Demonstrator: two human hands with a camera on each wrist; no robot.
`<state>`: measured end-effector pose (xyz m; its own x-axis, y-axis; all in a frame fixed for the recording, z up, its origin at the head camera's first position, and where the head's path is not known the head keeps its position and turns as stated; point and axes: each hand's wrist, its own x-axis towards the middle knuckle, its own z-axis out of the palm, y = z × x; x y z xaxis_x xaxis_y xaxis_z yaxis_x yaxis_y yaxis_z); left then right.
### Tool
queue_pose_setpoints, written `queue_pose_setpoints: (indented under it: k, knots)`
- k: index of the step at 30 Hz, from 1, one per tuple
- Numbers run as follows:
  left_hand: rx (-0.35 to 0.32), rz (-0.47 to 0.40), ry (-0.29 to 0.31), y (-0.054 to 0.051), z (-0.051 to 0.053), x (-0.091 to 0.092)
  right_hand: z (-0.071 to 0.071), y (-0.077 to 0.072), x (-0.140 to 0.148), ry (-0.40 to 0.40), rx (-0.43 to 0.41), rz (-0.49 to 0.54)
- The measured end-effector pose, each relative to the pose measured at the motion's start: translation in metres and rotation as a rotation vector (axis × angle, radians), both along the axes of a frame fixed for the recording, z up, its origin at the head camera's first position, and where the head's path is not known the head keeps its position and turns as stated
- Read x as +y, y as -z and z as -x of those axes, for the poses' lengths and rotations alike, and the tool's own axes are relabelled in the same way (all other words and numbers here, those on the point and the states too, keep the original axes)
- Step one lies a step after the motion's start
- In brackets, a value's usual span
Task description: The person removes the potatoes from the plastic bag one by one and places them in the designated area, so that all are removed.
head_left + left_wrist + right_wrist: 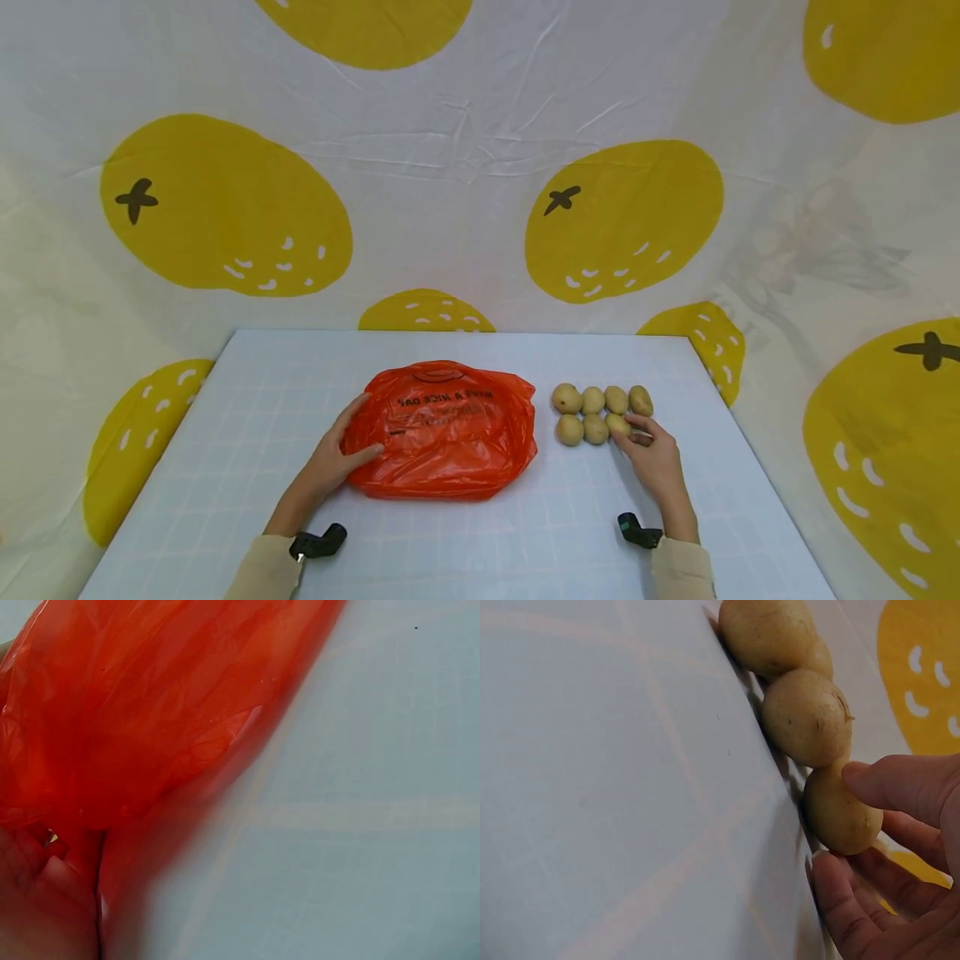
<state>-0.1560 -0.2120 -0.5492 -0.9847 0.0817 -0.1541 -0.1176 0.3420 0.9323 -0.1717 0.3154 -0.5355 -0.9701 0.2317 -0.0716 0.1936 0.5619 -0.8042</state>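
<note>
A red plastic bag [457, 442] with dark printing lies on the table, left of several potatoes [570, 430] set in two rows. My left hand [333, 454] grips the bag's left edge, thumb over its front and fingers on the far side; the bag hides part of that hand in the left wrist view. What the bag holds, if anything, cannot be seen. At the right end of the near row, my right hand [654, 458] pinches a potato [844, 810] between thumb and fingers. The potato sits beside its neighbour [808, 718], low at the tabletop.
The table [510, 550] has a pale, faintly checked top. Behind it and at both sides hangs a white cloth [465, 242] printed with yellow fruit shapes. Each wrist wears a black camera mount, one on the left [318, 542] and one on the right [637, 531].
</note>
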Motion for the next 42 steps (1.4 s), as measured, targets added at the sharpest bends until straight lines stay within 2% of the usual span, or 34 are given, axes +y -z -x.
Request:
queue_pose_setpoints:
  k: [11,21,33,42]
  knots:
    - [-0.012,0.040,0.000,-0.0008,0.0001,0.0018,-0.0003,-0.0021,0.0044,-0.035,-0.033,0.026]
    - [0.006,0.042,0.005,-0.0021,-0.0005,0.0023,-0.0004,-0.0007,0.0041,-0.050,-0.007,0.012]
    - [0.008,0.039,0.003,-0.0026,-0.0011,0.0023,-0.0008,-0.0017,0.0064,-0.051,-0.046,0.006]
    - [0.008,0.047,0.006,-0.0023,-0.0011,0.0018,0.0002,-0.0023,0.0063,-0.057,-0.021,-0.002]
